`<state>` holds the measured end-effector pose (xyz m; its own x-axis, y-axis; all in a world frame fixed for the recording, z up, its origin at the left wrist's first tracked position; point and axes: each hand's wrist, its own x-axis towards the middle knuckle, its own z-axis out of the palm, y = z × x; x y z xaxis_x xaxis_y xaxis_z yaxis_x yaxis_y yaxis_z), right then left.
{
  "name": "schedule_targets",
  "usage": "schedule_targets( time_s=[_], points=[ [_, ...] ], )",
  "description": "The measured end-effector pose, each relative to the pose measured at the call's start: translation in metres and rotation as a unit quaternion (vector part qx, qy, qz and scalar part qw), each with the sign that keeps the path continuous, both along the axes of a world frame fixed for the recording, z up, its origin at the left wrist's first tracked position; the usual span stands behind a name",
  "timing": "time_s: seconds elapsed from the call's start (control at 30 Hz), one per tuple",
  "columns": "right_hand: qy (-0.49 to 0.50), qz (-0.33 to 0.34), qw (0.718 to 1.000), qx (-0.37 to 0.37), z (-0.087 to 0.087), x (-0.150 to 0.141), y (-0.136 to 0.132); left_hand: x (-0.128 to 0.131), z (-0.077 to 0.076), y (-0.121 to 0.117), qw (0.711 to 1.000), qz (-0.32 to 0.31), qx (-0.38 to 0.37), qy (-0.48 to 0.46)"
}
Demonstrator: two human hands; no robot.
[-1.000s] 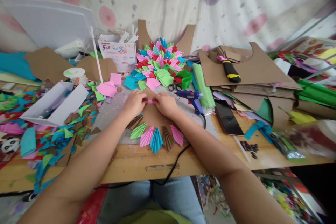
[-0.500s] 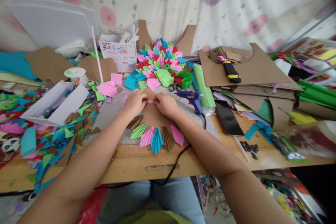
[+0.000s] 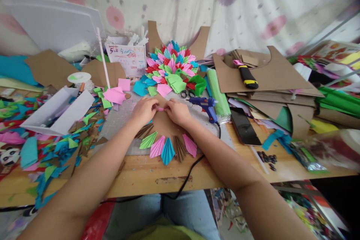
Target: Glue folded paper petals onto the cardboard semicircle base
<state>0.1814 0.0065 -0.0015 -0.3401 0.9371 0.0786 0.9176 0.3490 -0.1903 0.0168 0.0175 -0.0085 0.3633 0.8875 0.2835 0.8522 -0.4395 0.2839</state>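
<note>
Between my two hands is a small piece of pink paper (image 3: 160,109), pinched at its ends. My left hand (image 3: 145,111) grips its left end and my right hand (image 3: 177,111) its right end, both with fingers closed. Under them lies a brown cardboard disc (image 3: 165,125), partly covered by my hands. Pleated paper leaves fan out along its near edge, among them a blue one (image 3: 167,150), a green one (image 3: 148,140) and a brown one (image 3: 179,149). A blue glue gun (image 3: 205,107) rests to the right of my right hand.
Behind stands a colourful pleated-paper piece (image 3: 174,60). Stacked green paper (image 3: 176,83) lies before it. To the right are a phone (image 3: 244,126), a cardboard stack (image 3: 261,78) and a box cutter (image 3: 247,76). Paper scraps surround a white box (image 3: 57,112) on the left. A cord crosses the table's front edge.
My hands stay nearly in place, with only a slight shift of the fingers on the pink paper. Nothing else has visibly moved.
</note>
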Motion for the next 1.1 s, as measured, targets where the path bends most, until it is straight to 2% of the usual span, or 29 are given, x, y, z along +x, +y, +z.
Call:
schedule_targets(
  time_s=[0.2,0.33,0.53,0.67,0.8,0.93,1.1],
  points=[
    [0.007,0.022,1.0,0.019,-0.002,0.002,0.0,-0.003,0.003,0.0,0.999,-0.029,0.01,0.021],
    [0.024,0.032,0.999,0.026,0.003,0.004,-0.002,-0.003,0.009,-0.004,0.999,-0.028,0.042,-0.016],
    [0.065,0.042,0.996,0.041,0.006,0.004,-0.007,0.001,0.01,-0.007,0.994,-0.088,0.058,-0.007],
    [0.068,0.041,0.996,0.032,0.004,0.004,-0.007,0.001,0.009,-0.007,0.996,-0.072,0.049,-0.009],
    [0.069,0.044,0.996,0.031,0.006,0.003,-0.008,0.001,0.008,-0.009,0.998,-0.023,0.02,-0.049],
    [0.077,0.059,0.994,0.057,0.006,0.004,-0.01,0.003,0.009,-0.013,0.998,0.018,0.022,-0.056],
    [0.03,0.075,0.994,0.074,0.006,0.004,-0.009,0.007,0.014,-0.017,0.999,0.021,0.013,-0.034]
  ],
)
